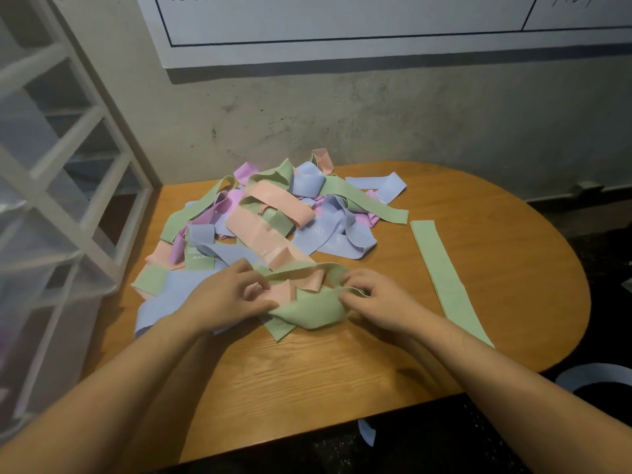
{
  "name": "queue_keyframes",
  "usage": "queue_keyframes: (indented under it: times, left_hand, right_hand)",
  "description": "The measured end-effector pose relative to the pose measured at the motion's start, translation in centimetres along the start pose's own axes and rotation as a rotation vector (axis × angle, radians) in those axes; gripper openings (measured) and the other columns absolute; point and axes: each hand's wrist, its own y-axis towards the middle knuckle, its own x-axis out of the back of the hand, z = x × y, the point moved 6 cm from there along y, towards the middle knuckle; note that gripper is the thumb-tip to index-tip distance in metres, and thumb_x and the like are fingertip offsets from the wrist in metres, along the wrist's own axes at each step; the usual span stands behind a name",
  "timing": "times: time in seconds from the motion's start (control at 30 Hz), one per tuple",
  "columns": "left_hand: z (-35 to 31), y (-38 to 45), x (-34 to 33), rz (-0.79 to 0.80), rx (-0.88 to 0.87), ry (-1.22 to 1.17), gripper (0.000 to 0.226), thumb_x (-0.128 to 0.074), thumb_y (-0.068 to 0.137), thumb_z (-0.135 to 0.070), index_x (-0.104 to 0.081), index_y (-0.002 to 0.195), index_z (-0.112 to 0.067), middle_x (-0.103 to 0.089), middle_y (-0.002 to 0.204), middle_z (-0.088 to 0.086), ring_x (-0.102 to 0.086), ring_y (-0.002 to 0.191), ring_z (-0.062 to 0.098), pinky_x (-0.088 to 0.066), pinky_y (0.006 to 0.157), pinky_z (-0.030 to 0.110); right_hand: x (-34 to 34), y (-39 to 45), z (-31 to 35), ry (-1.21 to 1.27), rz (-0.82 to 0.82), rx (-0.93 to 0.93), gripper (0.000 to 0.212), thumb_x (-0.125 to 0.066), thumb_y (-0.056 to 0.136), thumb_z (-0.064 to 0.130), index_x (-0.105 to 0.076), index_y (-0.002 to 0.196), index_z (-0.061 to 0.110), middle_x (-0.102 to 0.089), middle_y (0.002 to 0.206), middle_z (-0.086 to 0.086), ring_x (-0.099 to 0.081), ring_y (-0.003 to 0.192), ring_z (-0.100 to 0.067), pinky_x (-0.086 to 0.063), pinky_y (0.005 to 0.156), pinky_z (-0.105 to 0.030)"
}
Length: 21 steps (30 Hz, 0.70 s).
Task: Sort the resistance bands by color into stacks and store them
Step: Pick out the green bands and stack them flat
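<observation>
Wood-grain laminate covers the oval worktop (307, 378), whose straight near edge runs under both bare forearms. A small scrap of pale blue band (366, 432) hangs just below that near edge.

Both hands meet a little in from the near edge, at the front of the heap. The left hand (227, 295) has its fingers curled and its thumb pressed against one end of a light green fabric resistance band (307, 311), pinching it. The right hand (372, 295) pinches the other end of the same band with curled fingertips. Between the two hands the green band forms a loose, twisted loop, its lower fold lying on the worktop and its upper edge arching over a peach band (273, 241) that reaches back into the heap.

Toward the right edge of the worktop, apart from the heap, a flat light green band (444, 278) lies straight, running from near the middle of the worktop toward the near right.

Behind the hands sits the tangled heap of fabric bands (273, 213) in green, peach, pale blue and lilac, spread from the left edge to about the middle and back to the far edge. A pale blue band (160, 302) lies at its near left, and another pale blue band (376, 184) pokes out at the far right.

Left of the worktop stands a white-framed rack of translucent drawers (51, 200). A stained grey wall (410, 114) rises behind the far edge, carrying a white board with a dark line (342, 22).
</observation>
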Motion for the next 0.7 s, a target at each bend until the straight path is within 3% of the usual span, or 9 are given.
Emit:
queue_keyframes:
  times: [0.1,0.2,0.23,0.37,0.47,0.57,0.63,0.7]
  left_hand:
    - [0.1,-0.2,0.1,-0.001,-0.047,0.065,0.069,-0.038,0.071,-0.091,-0.066,0.110,-0.042,-0.051,0.102,-0.019,-0.053,0.087,0.001,-0.053,0.073,0.029]
    - [0.0,-0.4,-0.3,0.045,-0.055,0.088,0.082,-0.023,0.067,-0.100,-0.067,0.101,-0.040,-0.054,0.099,-0.018,-0.055,0.087,0.003,-0.053,0.073,0.032]
    - [0.1,-0.5,-0.3,0.032,-0.035,0.038,0.078,-0.029,0.067,-0.099,-0.067,0.095,-0.037,-0.056,0.097,-0.016,-0.057,0.086,0.005,-0.054,0.074,0.034]
    - [0.1,-1.4,1.7,-0.131,0.111,-0.644,0.051,-0.066,0.084,-0.066,-0.066,0.090,-0.015,-0.070,0.086,0.004,-0.071,0.077,0.015,-0.058,0.073,0.037]
    - [0.9,-2.4,3.5,-0.370,0.237,-0.928,0.035,-0.066,0.088,-0.041,-0.063,0.096,-0.007,-0.073,0.074,-0.003,-0.071,0.068,0.008,-0.054,0.056,0.018]
    - [3.4,-3.4,4.2,-0.601,0.333,-0.878,0.018,-0.065,0.095,-0.032,-0.059,0.091,-0.016,-0.070,0.077,-0.018,-0.068,0.073,0.001,-0.053,0.054,0.015]
    - [5.3,-3.8,4.0,-0.589,0.391,-0.694,0.021,-0.071,0.092,-0.033,-0.054,0.096,-0.020,-0.064,0.098,-0.017,-0.066,0.094,0.009,-0.060,0.072,0.032]
    - [6.3,-3.9,3.6,-0.528,0.426,-0.441,0.038,-0.072,0.077,-0.039,-0.044,0.102,-0.032,-0.050,0.117,-0.006,-0.054,0.112,0.025,-0.055,0.086,0.050]
  right_hand:
    - [-0.8,0.4,0.5,-0.096,0.053,0.008,0.025,-0.058,0.077,0.045,-0.071,0.076,0.024,-0.048,0.152,0.007,-0.041,0.138,-0.012,-0.033,0.115,-0.034]
    - [-1.5,0.7,1.4,-0.166,0.063,0.065,0.021,-0.048,0.068,0.058,-0.061,0.068,0.042,-0.036,0.160,0.009,-0.029,0.146,-0.018,-0.024,0.119,-0.036]
    - [-1.7,0.9,1.8,-0.167,0.058,0.090,0.014,-0.049,0.068,0.057,-0.058,0.064,0.047,-0.034,0.161,0.011,-0.027,0.147,-0.019,-0.024,0.120,-0.040]
    - [-1.4,1.7,2.6,-0.143,0.074,0.045,0.009,-0.051,0.069,0.056,-0.058,0.065,0.057,-0.027,0.164,0.013,-0.019,0.150,-0.019,-0.021,0.121,-0.051]
    - [-1.2,1.9,2.8,-0.155,0.104,0.046,0.010,-0.054,0.072,0.050,-0.060,0.064,0.050,-0.030,0.163,0.011,-0.022,0.149,-0.018,-0.021,0.120,-0.051]
    - [-1.2,1.9,2.8,-0.139,0.071,0.061,0.011,-0.056,0.077,0.048,-0.062,0.070,0.041,-0.040,0.157,0.011,-0.032,0.144,-0.017,-0.026,0.118,-0.047]
    - [-0.9,1.8,3.0,-0.058,0.017,0.066,0.011,-0.058,0.080,0.045,-0.065,0.074,0.039,-0.051,0.146,0.012,-0.043,0.135,-0.013,-0.035,0.113,-0.042]
    - [-0.7,1.6,3.2,0.049,-0.018,0.082,0.010,-0.062,0.087,0.035,-0.070,0.081,0.033,-0.065,0.123,0.015,-0.056,0.118,-0.007,-0.046,0.104,-0.041]
